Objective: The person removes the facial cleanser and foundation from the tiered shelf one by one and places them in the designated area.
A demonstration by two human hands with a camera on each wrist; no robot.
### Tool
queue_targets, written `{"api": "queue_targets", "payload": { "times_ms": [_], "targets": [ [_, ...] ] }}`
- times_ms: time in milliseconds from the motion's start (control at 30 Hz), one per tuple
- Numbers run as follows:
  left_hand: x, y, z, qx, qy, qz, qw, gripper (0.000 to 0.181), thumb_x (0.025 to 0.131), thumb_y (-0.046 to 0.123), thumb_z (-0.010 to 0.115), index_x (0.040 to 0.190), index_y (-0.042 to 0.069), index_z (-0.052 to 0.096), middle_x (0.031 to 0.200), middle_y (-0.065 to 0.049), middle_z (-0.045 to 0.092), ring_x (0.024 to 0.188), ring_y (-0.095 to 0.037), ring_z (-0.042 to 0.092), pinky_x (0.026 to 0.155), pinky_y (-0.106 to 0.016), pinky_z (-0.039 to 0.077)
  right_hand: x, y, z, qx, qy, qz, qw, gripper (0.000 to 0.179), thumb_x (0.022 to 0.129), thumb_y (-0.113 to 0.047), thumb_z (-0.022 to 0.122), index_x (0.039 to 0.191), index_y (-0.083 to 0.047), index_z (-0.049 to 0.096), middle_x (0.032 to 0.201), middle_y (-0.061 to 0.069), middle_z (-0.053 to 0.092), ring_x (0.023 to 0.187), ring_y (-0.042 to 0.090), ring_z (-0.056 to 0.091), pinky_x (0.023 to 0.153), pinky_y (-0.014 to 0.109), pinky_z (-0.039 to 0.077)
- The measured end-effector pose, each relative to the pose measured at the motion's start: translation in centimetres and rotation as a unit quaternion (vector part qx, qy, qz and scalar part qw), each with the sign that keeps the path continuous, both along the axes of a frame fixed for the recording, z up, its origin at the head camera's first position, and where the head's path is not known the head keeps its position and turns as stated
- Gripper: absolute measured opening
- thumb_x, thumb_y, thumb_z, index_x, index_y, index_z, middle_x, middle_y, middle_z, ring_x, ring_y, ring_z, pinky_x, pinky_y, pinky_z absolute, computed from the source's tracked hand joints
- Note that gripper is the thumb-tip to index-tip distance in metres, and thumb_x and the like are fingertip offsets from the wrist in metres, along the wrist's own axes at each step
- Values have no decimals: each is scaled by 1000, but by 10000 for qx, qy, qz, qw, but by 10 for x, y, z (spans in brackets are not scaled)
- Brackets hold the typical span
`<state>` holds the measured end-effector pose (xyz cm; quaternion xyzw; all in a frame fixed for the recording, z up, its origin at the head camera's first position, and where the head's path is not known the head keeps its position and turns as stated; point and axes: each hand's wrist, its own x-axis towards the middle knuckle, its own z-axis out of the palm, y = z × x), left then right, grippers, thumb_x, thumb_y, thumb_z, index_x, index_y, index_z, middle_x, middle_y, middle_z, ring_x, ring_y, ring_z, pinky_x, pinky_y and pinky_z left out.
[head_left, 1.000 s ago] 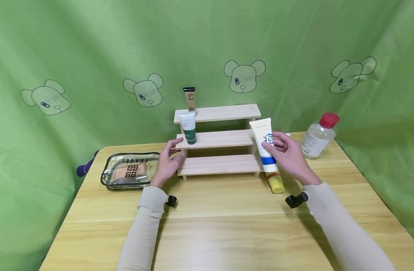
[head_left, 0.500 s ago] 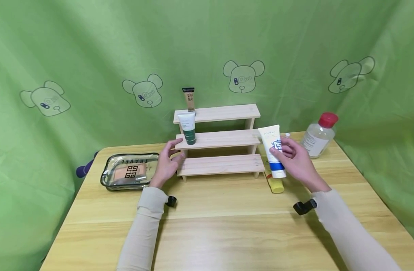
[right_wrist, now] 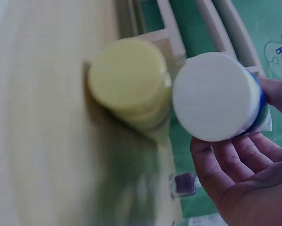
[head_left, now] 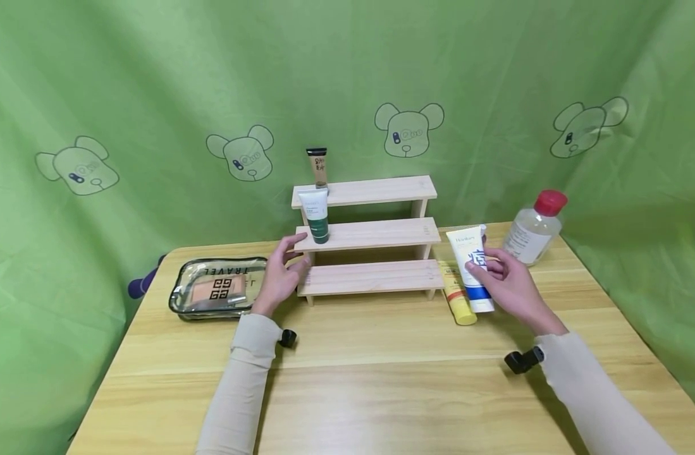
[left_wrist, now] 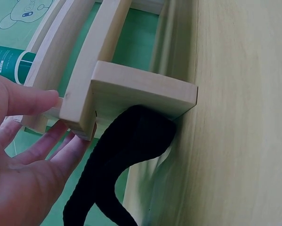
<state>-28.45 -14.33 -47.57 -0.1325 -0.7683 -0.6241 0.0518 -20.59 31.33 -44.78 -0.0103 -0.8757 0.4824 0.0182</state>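
"Plastic, clear: one travel pouch, flat on the table. Next?"

"Left hand: thumb and fingers bent about the left end of one wooden rack, three tiers. Green-and-white tube upright on the middle shelf; small tan tube on the top shelf."

"To the right?"

"Yellow tube, lying just beside the rack's right end. White tube with blue band, beside it, tilted, cap end near; contact between the two cannot be told. Right hand: thumb in front, fingers bent behind, closed round the white tube's middle. Red-capped bottle, beyond."

"Handling notes?"

"Left: a light, steady hold should suffice, lest the standing tubes topple. Right: best pinched mid-body without squeezing, soft walls being likely; cap kept clear of the yellow tube."

"Amendments since one second ago?"

"Left hand, rack, standing tubes: unchanged. Yellow tube: then mostly covered, now largely exposed. White tube: then covering the rack's right end, now lower and further right, right hand with it."
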Motion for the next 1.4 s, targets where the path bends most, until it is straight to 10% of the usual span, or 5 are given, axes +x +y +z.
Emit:
{"api": "queue_targets", "payload": {
  "times_ms": [300,567,733,1400],
  "targets": [
    [1,-1,-1,23,-242,46,9997,57,101,-6,66,154,13,58,158,-19,54,139,-42,57,124,-53,53,1,19,-22,368,-200,-291,9987,77,112,-51,57,163,5,40,148,38,60,109,7,65,79,3,54],
    [-1,-1,0,80,-93,-14,9999,59,99,-8,67,154,10,57,161,-20,53,139,-45,57,126,-60,49,1,28,-33,348,-451,-482,9972,80,110,-53,58,161,6,40,141,38,64,88,-3,65,74,15,61],
    [-2,-1,-1,16,-20,-20,10000,59,99,-8,67,154,9,57,162,-20,53,140,-46,58,127,-63,46,2,30,-36,553,-682,-696,9937,87,109,-60,56,161,7,40,142,39,62,99,19,70,71,17,59],
    [-3,-2,-3,-32,37,-27,10000,61,98,-9,68,154,12,57,162,-18,53,140,-45,58,127,-61,47,0,21,-39,1010,-631,-1207,9855,68,108,-50,61,147,6,56,131,32,67,110,40,71,73,22,53]
  ]
}}
